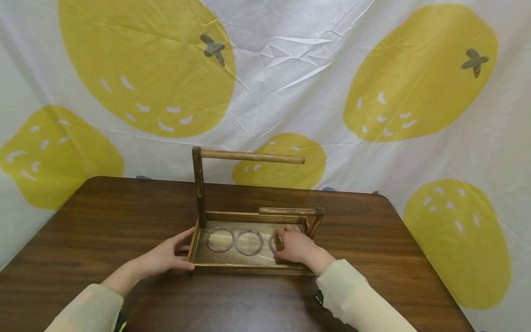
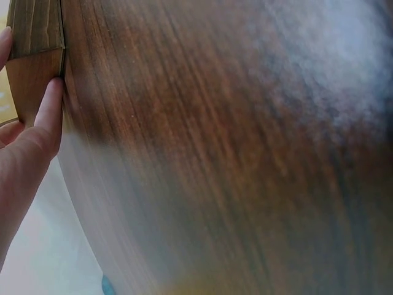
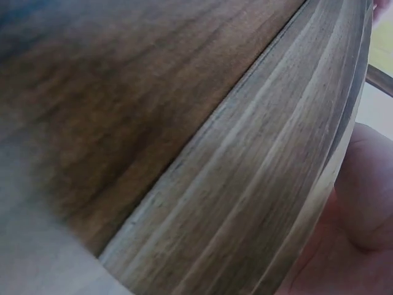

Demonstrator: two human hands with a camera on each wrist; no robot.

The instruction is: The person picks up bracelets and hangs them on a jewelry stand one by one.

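A brown wooden tray stand (image 1: 253, 266) with two horizontal bars lies across the table in the head view. Flat on its floor are two translucent bangles, the left bangle (image 1: 209, 246) and the middle bangle (image 1: 237, 248), side by side and close together. My right hand (image 1: 293, 245) reaches into the tray's right end, fingers and thumb around a third bangle (image 1: 271, 244), which it partly hides. At the left end wall, my left hand (image 1: 166, 254) touches the wood with spread, fairly straight fingers and thumb. The left wrist view shows its thumb (image 2: 50, 110) against that end.
The tall upper bar (image 1: 253, 157) extends right from a post on the left. A shorter, lower bar (image 1: 286, 211) extends left from the right post, just behind my right hand. The dark wooden table (image 1: 373, 240) reaches back to a lemon-print cloth (image 1: 307, 83).
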